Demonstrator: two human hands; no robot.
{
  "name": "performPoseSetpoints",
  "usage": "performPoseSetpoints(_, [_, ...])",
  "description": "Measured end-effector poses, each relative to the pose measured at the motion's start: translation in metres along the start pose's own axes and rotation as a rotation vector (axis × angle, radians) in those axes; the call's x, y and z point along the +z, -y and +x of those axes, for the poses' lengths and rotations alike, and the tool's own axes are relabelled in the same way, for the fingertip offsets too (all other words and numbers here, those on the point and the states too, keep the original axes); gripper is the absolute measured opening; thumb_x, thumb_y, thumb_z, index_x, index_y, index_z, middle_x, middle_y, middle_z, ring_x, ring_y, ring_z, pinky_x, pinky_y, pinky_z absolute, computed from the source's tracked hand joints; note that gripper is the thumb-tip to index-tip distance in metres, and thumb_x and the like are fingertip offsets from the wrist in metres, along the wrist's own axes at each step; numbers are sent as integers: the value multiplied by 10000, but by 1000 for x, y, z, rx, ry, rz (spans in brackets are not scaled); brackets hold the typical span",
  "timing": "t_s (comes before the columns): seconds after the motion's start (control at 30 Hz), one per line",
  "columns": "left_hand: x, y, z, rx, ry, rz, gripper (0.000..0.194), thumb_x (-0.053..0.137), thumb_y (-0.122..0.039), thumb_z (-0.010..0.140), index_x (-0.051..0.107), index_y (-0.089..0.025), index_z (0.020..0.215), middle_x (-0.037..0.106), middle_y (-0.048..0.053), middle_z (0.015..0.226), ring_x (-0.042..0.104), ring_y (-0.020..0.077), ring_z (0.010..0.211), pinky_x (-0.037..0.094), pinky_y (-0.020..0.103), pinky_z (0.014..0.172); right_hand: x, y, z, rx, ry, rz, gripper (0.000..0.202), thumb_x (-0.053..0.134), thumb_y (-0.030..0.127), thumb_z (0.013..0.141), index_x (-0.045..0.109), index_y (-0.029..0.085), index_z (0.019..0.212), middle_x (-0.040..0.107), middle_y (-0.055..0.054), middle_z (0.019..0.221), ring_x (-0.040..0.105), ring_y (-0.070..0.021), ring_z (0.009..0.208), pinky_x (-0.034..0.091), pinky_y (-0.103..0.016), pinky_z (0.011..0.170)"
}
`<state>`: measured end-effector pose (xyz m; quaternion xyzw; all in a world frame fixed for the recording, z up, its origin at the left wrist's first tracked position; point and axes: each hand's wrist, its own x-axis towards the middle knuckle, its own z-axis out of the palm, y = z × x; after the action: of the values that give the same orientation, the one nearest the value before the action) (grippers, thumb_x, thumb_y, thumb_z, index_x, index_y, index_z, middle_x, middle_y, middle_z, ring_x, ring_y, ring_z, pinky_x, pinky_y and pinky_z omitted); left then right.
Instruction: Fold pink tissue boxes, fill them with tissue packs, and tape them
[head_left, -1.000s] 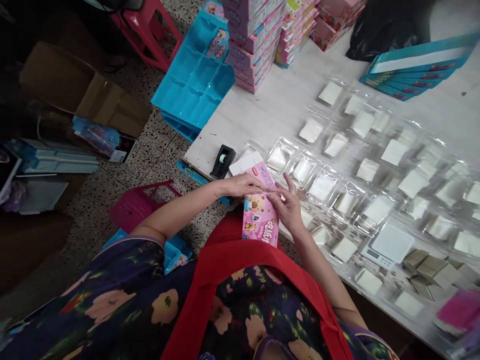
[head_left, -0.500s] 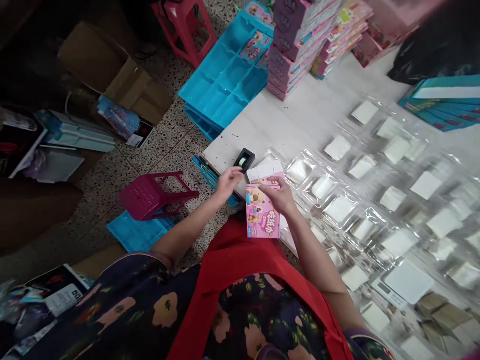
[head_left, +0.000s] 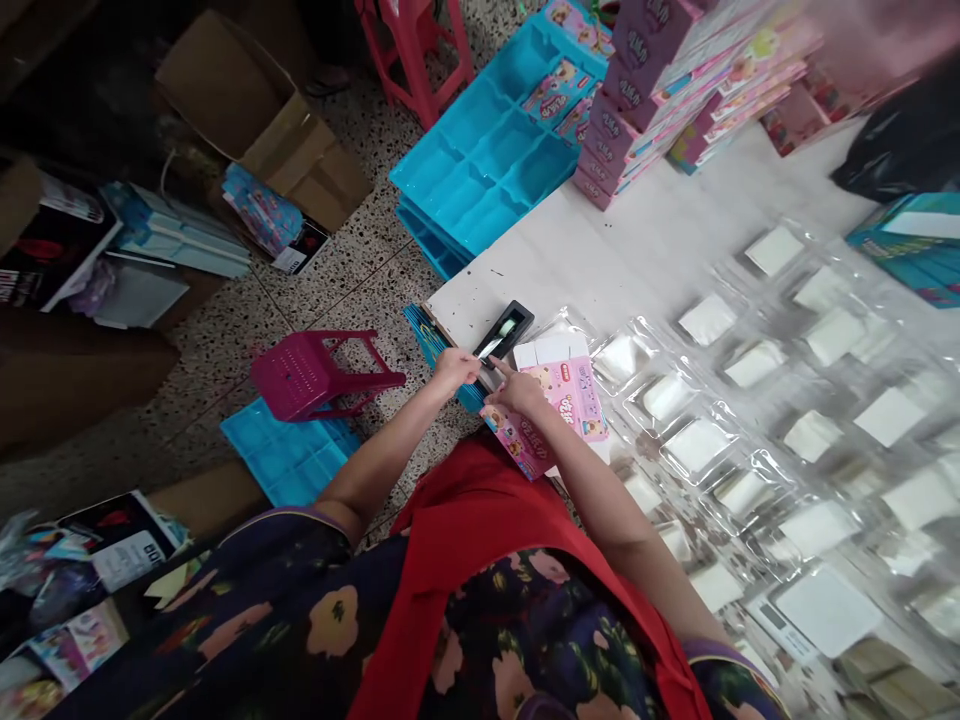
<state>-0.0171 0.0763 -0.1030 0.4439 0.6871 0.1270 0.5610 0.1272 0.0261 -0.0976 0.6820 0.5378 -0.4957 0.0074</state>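
Observation:
A black tape dispenser [head_left: 517,318] with a pale greenish roll lies at the table's corner. My left hand [head_left: 456,368] pinches the end of a strip of clear tape drawn out from it. Close beside, my right hand [head_left: 519,388] has its fingers at the near end of the dispenser, with a pink printed box [head_left: 525,442] held tilted under the palm. Flat on the table, partly beneath my right forearm, lies another pink carton [head_left: 583,395] with white flaps.
Clear plastic trays with white packets [head_left: 697,443] cover the table's right side. Stacked pink boxes [head_left: 604,150], blue trays [head_left: 480,140] and a white scale [head_left: 829,610] stand around. A magenta stool [head_left: 296,375] and cardboard carton [head_left: 300,140] are on the floor at left.
My left hand has taken hold of tape and drawn out a strip. My right hand has moved up to the dispenser, tilting the pink box. The whole view has shifted slightly.

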Motion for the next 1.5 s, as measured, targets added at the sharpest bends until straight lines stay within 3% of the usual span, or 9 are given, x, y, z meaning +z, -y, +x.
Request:
performPoseSetpoints(0.13, [-11, 2, -9, -41, -37, -4, 227, 733, -266, 606, 561, -149, 516, 516, -20, 423, 501, 102, 417, 431, 234, 478, -20, -4, -32, -43, -83, 112, 834, 749, 536, 690, 452, 264, 1420, 717, -17, 722, 692, -251, 768, 508, -348, 732])
performPoseSetpoints(0.33, [-5, -37, -77, 144, -18, -291, 324, 655, -429, 747, 655, -135, 883, 666, 27, 697, 587, 89, 557, 500, 220, 572, -42, -15, -108, -241, -837, 402, 810, 638, 686, 724, 494, 216, 1369, 681, -120, 1133, 637, -299, 1038, 483, -405, 920])
performPoseSetpoints(0.6, [39, -61, -111, 490, 152, -155, 809, 645, -589, 776, 362, -245, 1452, 656, 83, 994, 626, 212, 887, 530, 329, 757, -39, -15, -122, -325, -1032, 404, 736, 656, 704, 698, 548, 224, 1245, 695, -119, 1067, 644, -300, 1018, 483, -417, 939])
performPoseSetpoints(0.77, [32, -87, -79, 889, 62, 390, 525, 739, -589, 675, 702, -277, 1095, 509, 100, 1340, 358, 344, 1333, 320, 464, 1104, -64, -23, -123, -232, -934, 555, 591, 665, 656, 713, 632, 218, 1108, 684, -88, 1047, 645, -257, 908, 507, -385, 850])
performPoseSetpoints(0.97, [56, -130, -49, 720, 482, 443, 591, 708, -517, 734, 583, -183, 1205, 659, 83, 1038, 627, 250, 961, 500, 361, 860, -93, -50, -95, -91, -1171, 1105, 537, 393, 577, 893, 466, 234, 1300, 579, -92, 1241, 602, -210, 1067, 481, -367, 886])
performPoseSetpoints(1.1, [83, -171, 22, 901, 55, 749, 457, 554, -328, 880, 508, -115, 1282, 573, 187, 1258, 510, 336, 1194, 354, 467, 1034, -91, -73, -89, -13, -1042, 1385, 585, 354, 637, 886, 349, 289, 1356, 374, -106, 1472, 491, -215, 1278, 466, -383, 933])
performPoseSetpoints(1.2, [102, -190, 79, 937, 21, 965, 462, 502, -240, 901, 460, -90, 1337, 411, 215, 1445, 303, 373, 1376, 146, 546, 1126, -63, -84, -106, 146, -964, 1637, 538, 556, 636, 796, 487, 259, 1172, 509, -90, 1337, 570, -203, 1167, 478, -380, 934])
performPoseSetpoints(1.3, [111, -180, 91, 915, 71, 1071, 566, 623, -335, 838, 469, -110, 1333, 396, 212, 1452, 255, 401, 1385, 92, 575, 1123, -19, -86, -129, 309, -810, 1878, 456, 681, 596, 707, 529, 250, 962, 620, -39, 1061, 645, -184, 948, 516, -374, 878])
performPoseSetpoints(1.5, [109, -95, 4, 825, 226, 1166, 498, 522, -561, 851, 640, -102, 1007, 564, 222, 1184, 438, 383, 1203, 305, 516, 1024, 44, -91, -140, 628, -597, 1965, 412, 631, 626, 691, 467, 260, 784, 558, 27, 699, 606, -170, 662, 548, -370, 683])
